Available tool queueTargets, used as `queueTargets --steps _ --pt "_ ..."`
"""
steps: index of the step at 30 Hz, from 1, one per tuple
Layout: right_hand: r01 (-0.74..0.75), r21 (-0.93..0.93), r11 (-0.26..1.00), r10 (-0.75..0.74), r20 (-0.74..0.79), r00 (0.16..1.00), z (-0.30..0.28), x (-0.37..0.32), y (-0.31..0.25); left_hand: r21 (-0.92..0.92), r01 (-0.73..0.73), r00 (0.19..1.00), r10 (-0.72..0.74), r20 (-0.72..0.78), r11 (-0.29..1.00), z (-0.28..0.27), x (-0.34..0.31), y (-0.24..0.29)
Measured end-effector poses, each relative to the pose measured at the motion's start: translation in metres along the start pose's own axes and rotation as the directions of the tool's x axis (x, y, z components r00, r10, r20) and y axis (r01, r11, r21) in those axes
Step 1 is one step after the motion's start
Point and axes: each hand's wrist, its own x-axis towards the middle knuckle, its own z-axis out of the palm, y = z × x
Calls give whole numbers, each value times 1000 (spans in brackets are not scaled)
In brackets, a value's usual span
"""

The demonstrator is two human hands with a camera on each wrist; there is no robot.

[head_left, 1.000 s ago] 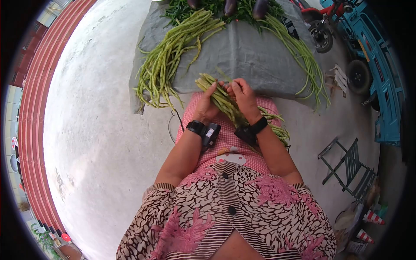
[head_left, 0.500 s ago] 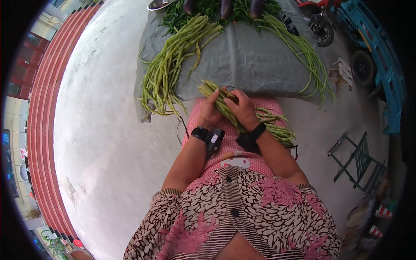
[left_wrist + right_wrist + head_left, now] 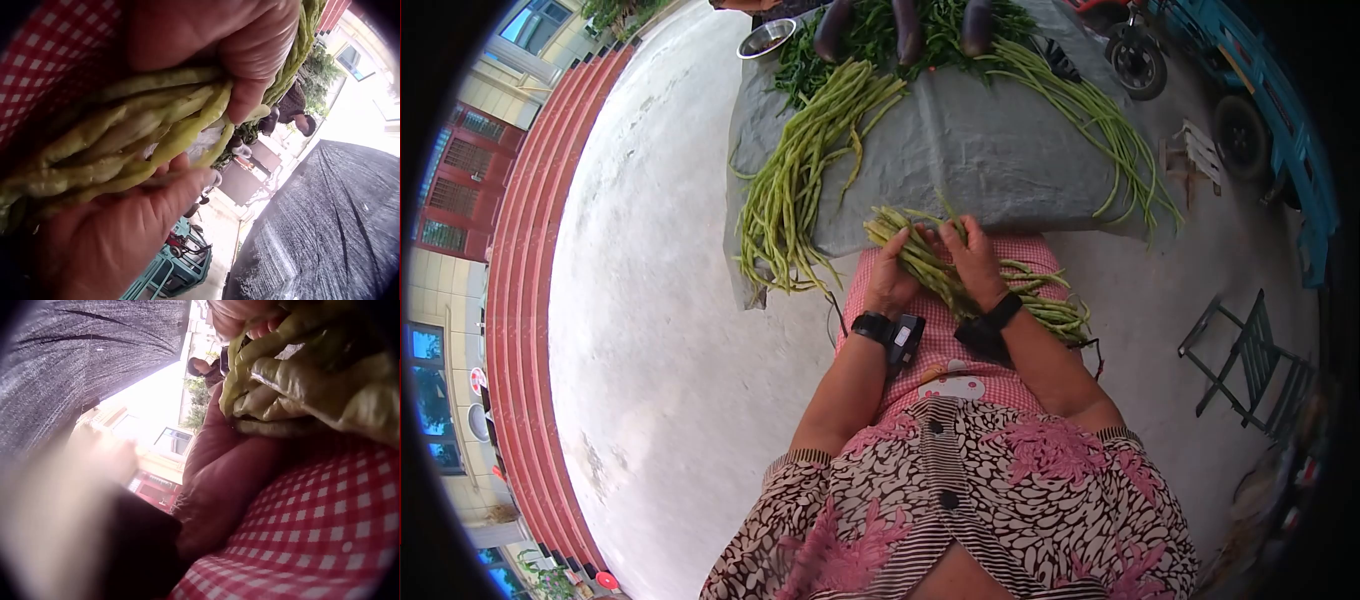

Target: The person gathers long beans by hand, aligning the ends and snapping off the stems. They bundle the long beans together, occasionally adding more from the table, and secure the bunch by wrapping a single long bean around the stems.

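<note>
A bundle of long green beans (image 3: pixel 930 262) lies slantwise across my lap, its tails trailing over the right thigh. My left hand (image 3: pixel 894 278) grips the bundle near its upper end, the thumb (image 3: pixel 250 100) pressed over the pods in the left wrist view. At the bundle's top my right hand (image 3: pixel 974 262) pinches a thin bean strand (image 3: pixel 948 205) that sticks up above the fingers. Up close in the right wrist view, the pods (image 3: pixel 294 387) run between both hands and look pale and wrinkled. Below them is the red checked apron (image 3: pixel 880 370).
A grey cloth-covered table (image 3: pixel 960 150) stands ahead, bearing a pile of long beans (image 3: pixel 800 180) left, thinner beans (image 3: pixel 1090 120) right, several eggplants (image 3: pixel 908 30) on leafy greens and a metal bowl (image 3: pixel 766 38). A folding stool (image 3: pixel 1250 365) and teal cart (image 3: pixel 1280 120) are to the right.
The head view has shifted, bringing the bowl and more of the table's far side into sight. My right hand has drawn slightly away from the left, with a strand rising from its fingers.
</note>
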Motion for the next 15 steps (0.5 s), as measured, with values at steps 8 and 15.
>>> queueTargets --steps 8,15 --pt "15 51 999 -23 165 986 8 12 46 82 -87 996 89 -16 993 4 -1 -1" --pt "165 -41 985 -157 148 976 7 10 42 113 -85 995 91 -51 990 -2 2 0"
